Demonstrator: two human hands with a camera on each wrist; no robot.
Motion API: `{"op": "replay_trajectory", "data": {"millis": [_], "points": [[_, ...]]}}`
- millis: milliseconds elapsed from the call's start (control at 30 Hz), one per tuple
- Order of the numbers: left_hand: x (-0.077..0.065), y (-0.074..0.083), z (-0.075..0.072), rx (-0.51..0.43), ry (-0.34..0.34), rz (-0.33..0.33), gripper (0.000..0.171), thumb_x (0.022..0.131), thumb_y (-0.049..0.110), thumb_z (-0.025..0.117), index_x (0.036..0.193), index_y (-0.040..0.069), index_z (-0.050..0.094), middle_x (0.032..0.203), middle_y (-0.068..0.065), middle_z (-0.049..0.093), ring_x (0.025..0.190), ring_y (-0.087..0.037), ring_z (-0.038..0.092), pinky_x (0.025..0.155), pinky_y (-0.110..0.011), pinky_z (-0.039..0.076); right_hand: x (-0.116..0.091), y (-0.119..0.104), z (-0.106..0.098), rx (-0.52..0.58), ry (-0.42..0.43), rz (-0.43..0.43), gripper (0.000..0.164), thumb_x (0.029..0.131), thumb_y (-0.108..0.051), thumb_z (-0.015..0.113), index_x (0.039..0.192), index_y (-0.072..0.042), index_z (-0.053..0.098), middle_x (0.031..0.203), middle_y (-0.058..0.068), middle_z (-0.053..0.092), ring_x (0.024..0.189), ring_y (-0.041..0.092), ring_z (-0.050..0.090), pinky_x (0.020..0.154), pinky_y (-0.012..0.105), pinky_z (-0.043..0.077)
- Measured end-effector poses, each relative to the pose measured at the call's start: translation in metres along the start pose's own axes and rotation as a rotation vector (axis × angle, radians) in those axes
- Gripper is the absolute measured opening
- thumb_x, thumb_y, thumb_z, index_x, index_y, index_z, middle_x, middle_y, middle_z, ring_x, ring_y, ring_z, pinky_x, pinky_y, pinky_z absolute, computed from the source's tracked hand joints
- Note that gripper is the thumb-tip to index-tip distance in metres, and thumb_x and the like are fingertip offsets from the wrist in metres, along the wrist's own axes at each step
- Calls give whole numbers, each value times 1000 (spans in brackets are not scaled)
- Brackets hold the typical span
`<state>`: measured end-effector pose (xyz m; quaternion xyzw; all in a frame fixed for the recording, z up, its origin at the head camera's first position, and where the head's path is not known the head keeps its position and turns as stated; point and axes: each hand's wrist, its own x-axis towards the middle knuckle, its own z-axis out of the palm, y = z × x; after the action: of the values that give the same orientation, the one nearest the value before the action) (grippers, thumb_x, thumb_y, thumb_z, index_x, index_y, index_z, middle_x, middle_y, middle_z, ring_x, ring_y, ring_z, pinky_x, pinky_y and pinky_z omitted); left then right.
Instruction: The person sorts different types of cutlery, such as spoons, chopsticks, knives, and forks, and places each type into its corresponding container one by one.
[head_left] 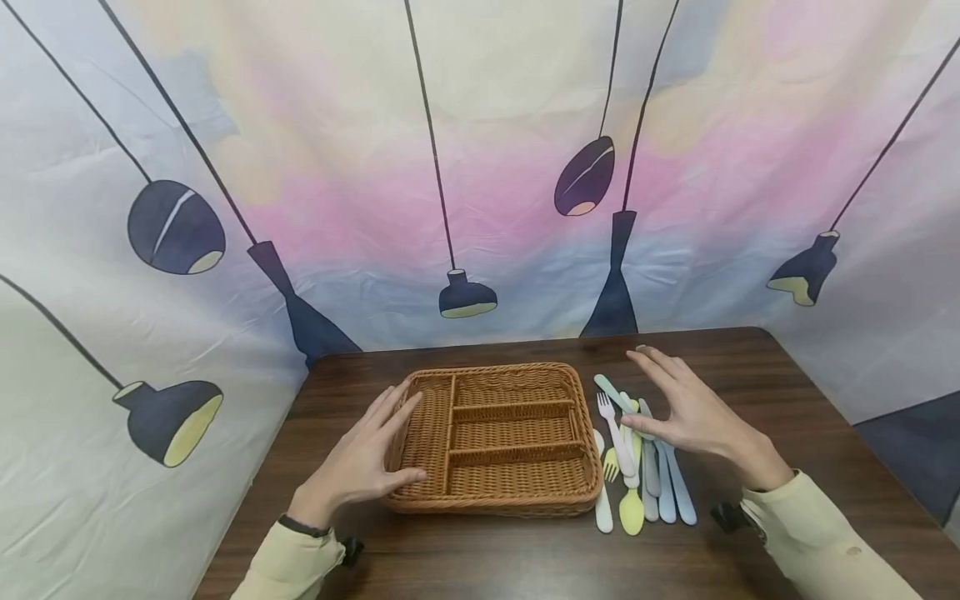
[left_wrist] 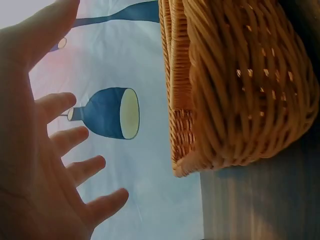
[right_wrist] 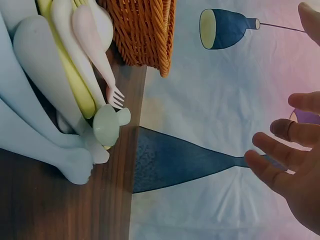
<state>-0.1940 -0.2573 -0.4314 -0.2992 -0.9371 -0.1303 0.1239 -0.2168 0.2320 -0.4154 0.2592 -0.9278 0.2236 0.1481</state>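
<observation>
A brown wicker basket (head_left: 517, 505) with divided compartments stands on the table. My left hand (head_left: 358, 460) hovers at its left side with fingers spread; the left wrist view shows a gap between hand (left_wrist: 45, 150) and basket (left_wrist: 235, 90). Right of the basket lies a loose pile of pastel cutlery: a pink fork (head_left: 617, 437), a yellow spoon (head_left: 632, 512), a yellow fork (head_left: 611, 467), a white piece (head_left: 603, 510) and several blue and grey handles (head_left: 678, 487). Over the pile's right side, my right hand (head_left: 693, 410) is held up, fingers extended, gripping nothing.
The dark wooden table (head_left: 480, 554) has a rounded far right corner. Behind it hangs a pastel cloth backdrop (head_left: 517, 175) printed with dark lamps. The cutlery pile lies close against the basket's right wall, with some pieces overlapping.
</observation>
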Motion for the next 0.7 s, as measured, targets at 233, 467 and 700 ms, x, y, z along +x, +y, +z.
{"op": "replay_trajectory", "data": {"millis": [233, 467, 700], "points": [[-11, -5, 3, -52, -24, -72, 105, 74, 57, 77, 157, 28, 19, 164, -2, 14, 144, -39, 26, 83, -66, 50, -2, 3, 7, 1, 8, 9, 86, 81, -48, 75, 148, -8, 39, 144, 24, 45, 130, 46, 41, 100, 67, 37], [-23, -9, 6, -209, -65, -159, 107, 74, 47, 82, 157, 25, 19, 163, -6, 15, 143, -39, 26, 94, -67, 44, -4, 5, 11, 7, 18, 36, 81, 83, -45, 75, 145, -3, 43, 137, 20, 52, 109, 34, 58, 87, 55, 51], [-33, -14, 13, -262, -52, -182, 106, 71, 42, 86, 156, 19, 26, 162, -8, 19, 144, -40, 23, 104, -67, 36, -8, 7, 14, 18, 29, 48, 77, 83, -44, 75, 142, -4, 47, 123, 13, 60, 96, 22, 60, 72, 40, 53]]}}
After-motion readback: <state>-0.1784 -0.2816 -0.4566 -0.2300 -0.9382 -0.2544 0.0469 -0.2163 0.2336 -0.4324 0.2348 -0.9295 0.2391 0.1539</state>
